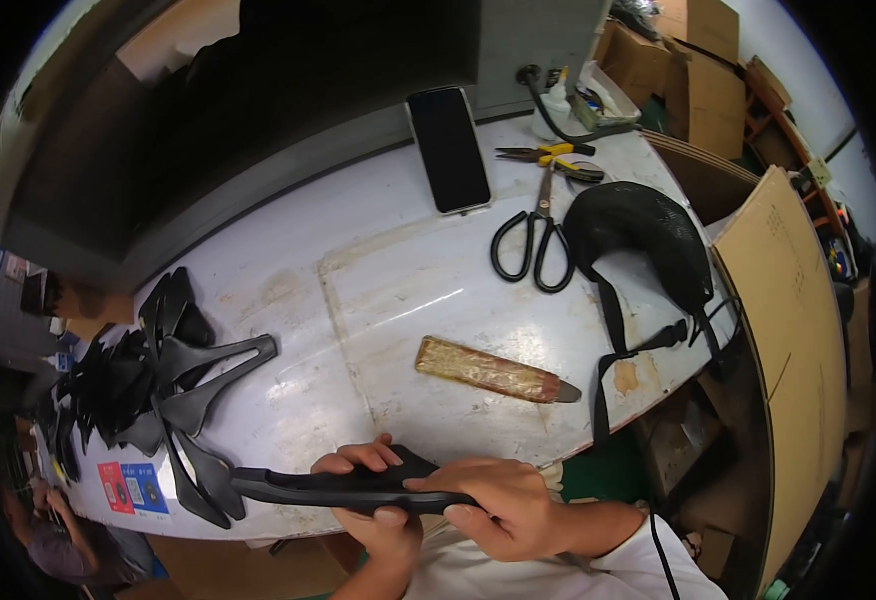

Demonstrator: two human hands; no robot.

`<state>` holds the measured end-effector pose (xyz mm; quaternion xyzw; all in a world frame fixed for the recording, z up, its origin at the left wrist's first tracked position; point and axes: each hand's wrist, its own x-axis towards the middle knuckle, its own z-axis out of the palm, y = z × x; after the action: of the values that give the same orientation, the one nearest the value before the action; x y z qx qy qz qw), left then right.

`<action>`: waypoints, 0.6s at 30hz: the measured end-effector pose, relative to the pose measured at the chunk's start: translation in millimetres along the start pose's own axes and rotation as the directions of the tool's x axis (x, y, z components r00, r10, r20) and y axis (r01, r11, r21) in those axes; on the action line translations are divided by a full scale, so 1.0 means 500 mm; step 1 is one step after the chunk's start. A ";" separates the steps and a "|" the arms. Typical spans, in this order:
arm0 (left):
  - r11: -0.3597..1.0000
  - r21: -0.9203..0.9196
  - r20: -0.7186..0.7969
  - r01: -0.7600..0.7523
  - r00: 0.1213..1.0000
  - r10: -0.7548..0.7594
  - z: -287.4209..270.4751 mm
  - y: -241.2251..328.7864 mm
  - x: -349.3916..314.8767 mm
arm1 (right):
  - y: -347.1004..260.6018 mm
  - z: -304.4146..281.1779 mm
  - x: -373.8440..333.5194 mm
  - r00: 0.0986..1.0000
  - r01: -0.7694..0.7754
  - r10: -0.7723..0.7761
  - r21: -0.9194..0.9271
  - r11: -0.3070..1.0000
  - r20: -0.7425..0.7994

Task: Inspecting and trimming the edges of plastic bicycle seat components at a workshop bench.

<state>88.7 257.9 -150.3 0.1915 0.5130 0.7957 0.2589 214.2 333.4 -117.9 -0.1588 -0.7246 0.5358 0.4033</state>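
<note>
Both hands hold a black moulded piece shaped like a bicycle saddle (343,488) above the table's near edge. Its narrow end points left and its wider part lies between the hands. My left hand (373,500) grips it from below, fingers over the far side and thumb on the near side. My right hand (508,500) is closed on its right end, thumb along the near rim. Beyond the hands lies a short blade with a tape-wrapped handle (488,370), its tip to the right. Several similar black forked pieces (213,365) are heaped at the left.
Black-handled scissors (538,235), yellow-handled pliers (548,153) and a phone (450,150) lie farther back. A black curved pad with straps (643,235) sits at the right. Cardboard (783,380) stands along the right edge. Another person (68,535) is at the far left.
</note>
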 end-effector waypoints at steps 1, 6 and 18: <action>0.998 0.067 0.006 -0.005 1.000 0.005 -0.002 0.003 0.000 | 0.000 -0.002 -0.005 1.000 -0.008 0.009 0.018 1.000 -0.003; 0.962 0.201 0.032 -0.183 0.983 0.180 -0.060 0.024 0.024 | -0.044 0.011 -0.029 0.912 -0.401 0.351 0.283 0.871 0.212; 0.883 -0.468 -0.246 0.032 0.955 -0.165 -0.094 0.025 -0.016 | 0.006 0.051 -0.011 0.976 -0.088 0.076 0.053 0.995 0.205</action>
<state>65.4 215.3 -157.9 -0.0156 0.3507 0.8989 0.2623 197.8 314.7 -125.5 -0.1206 -0.7377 0.5877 0.3097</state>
